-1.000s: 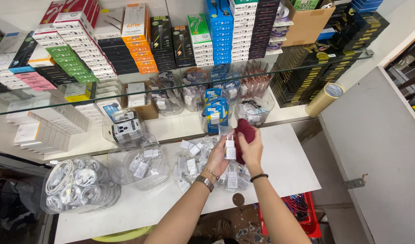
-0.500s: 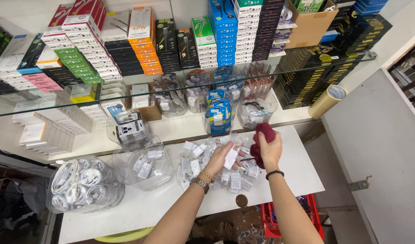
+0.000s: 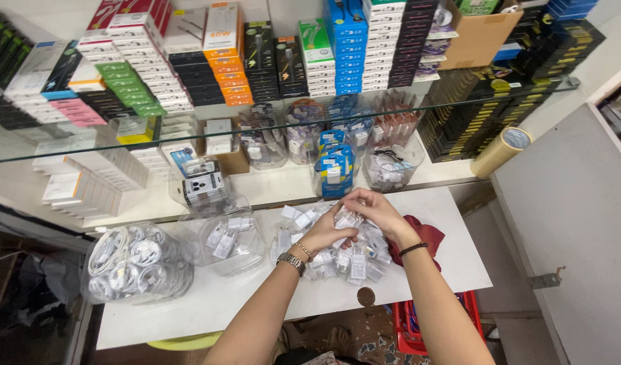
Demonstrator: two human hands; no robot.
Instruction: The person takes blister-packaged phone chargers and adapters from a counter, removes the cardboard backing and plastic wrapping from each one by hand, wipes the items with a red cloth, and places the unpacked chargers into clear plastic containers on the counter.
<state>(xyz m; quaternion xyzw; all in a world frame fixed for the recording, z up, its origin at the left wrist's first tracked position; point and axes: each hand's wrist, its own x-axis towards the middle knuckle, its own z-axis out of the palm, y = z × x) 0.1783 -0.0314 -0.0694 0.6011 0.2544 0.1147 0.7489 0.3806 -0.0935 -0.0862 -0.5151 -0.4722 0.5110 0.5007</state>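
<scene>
Both hands, left hand point(image 3: 325, 232) and right hand point(image 3: 373, 208), closed on small packets point(image 3: 354, 260) heaped on the white table point(image 3: 209, 304); red cloth point(image 3: 419, 238) lies set down beside.

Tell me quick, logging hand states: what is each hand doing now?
Left hand: closed on small packets in the clear plastic bag.
Right hand: fingers curled on the same packets; exact grip cannot be told.

Both hands at a heap of small clear packets on a white table

The left hand point(image 3: 326, 233) and right hand point(image 3: 371, 208) are pressed together on the packet heap point(image 3: 344, 253) — fingers curled around one small packet point(image 3: 344, 220). A dark red cloth point(image 3: 419, 238) is seen just beside the right wrist. Further left on the white table point(image 3: 209, 297) — a clear bag of white chargers point(image 3: 226, 240) and a bag of coiled white cables point(image 3: 131, 260).
</scene>
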